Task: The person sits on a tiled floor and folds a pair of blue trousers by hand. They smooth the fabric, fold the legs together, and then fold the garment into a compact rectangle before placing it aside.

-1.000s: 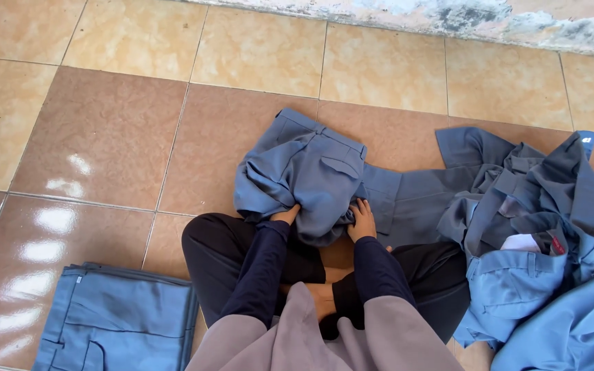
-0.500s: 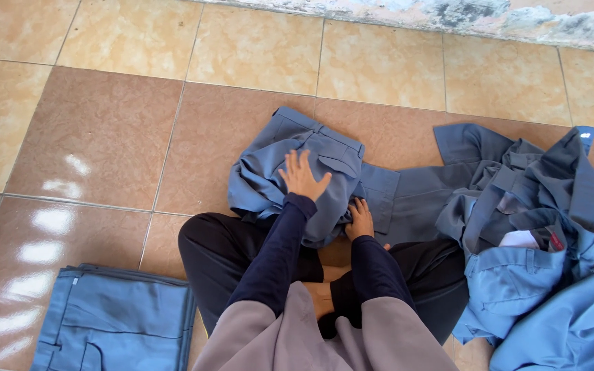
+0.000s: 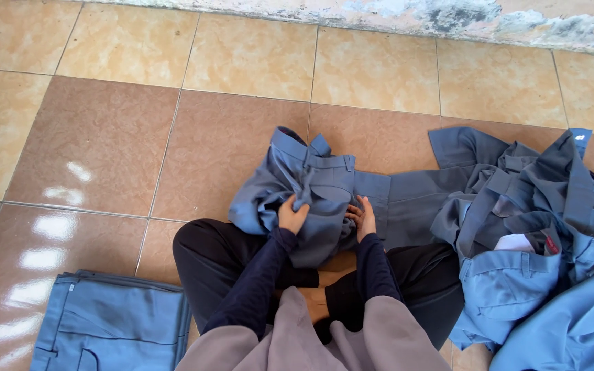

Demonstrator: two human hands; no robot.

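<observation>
Head view: you sit cross-legged on tiled floor [image 3: 104,137]. Blue-grey trousers [image 3: 317,189] lie crumpled on floor just past your knees — waistband up, one leg trailing right. Your left hand [image 3: 291,214] bunches fabric near middle, grip closed tight on cloth. Your right hand [image 3: 364,216] rests at trousers' right edge, fingers curled round fold — grip closed on same garment. Folded blue garment [image 3: 111,330] lies at lower left. Heap of blue clothes [image 3: 544,261] at right, touching trailing leg.
</observation>
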